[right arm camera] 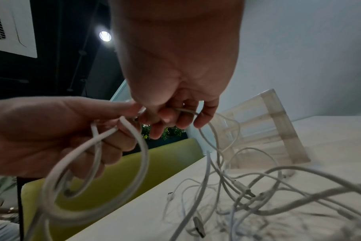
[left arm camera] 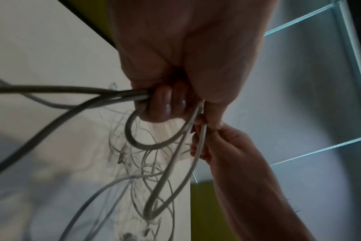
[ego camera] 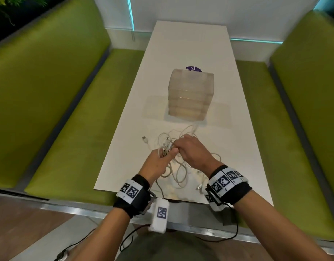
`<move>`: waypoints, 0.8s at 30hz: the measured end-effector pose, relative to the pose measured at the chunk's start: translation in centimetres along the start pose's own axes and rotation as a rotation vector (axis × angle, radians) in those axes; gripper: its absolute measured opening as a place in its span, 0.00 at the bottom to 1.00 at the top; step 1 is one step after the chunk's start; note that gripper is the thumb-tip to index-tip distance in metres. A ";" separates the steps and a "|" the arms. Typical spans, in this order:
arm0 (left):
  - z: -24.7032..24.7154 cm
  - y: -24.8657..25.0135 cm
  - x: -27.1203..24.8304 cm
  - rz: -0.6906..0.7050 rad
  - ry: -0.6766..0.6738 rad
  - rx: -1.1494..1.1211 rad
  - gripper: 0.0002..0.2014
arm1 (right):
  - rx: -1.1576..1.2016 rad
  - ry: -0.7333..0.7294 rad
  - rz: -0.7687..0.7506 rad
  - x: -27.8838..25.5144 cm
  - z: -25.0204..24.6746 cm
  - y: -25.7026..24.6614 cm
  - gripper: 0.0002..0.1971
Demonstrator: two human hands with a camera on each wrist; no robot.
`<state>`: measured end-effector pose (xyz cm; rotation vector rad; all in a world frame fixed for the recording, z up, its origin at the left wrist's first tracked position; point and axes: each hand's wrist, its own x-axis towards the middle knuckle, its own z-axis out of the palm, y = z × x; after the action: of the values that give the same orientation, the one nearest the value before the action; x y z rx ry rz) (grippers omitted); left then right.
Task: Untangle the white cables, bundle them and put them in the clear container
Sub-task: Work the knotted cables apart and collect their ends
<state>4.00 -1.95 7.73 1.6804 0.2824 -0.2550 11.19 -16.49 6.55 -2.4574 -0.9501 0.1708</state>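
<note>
A tangle of white cables (ego camera: 178, 166) lies on the near half of the white table (ego camera: 238, 147). My left hand (ego camera: 158, 161) grips a bunch of cable loops (left arm camera: 134, 96), fingers curled round them. My right hand (ego camera: 192, 149) meets it from the right and pinches a strand (right arm camera: 188, 111) between thumb and fingers. More loops (right arm camera: 247, 187) hang from both hands down to the table. The clear container (ego camera: 190, 95) stands beyond the cables at the table's middle, seen too in the right wrist view (right arm camera: 274, 130).
A loose USB plug (ego camera: 144, 139) lies left of the tangle. A purple round sticker (ego camera: 193, 68) shows behind the container. Green bench seats (ego camera: 77, 119) flank the table on both sides; the table's near edge (ego camera: 143, 193) is just before my wrists.
</note>
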 end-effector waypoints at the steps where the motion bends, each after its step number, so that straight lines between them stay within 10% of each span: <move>1: -0.2 0.1 0.1 -0.001 -0.003 0.003 0.18 | 0.003 -0.007 0.000 -0.1 0.0 0.0 0.20; 14: -4.6 2.1 -2.0 0.231 0.372 -0.417 0.24 | 0.099 0.064 0.295 0.2 -0.4 5.5 0.09; 24: -2.7 0.7 -0.1 0.091 0.279 -0.185 0.16 | 0.218 0.284 0.114 2.5 -2.6 2.3 0.07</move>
<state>4.10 0.67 8.76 1.5392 0.4230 0.0733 15.18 -17.29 7.80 -2.2591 -0.6349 -0.0358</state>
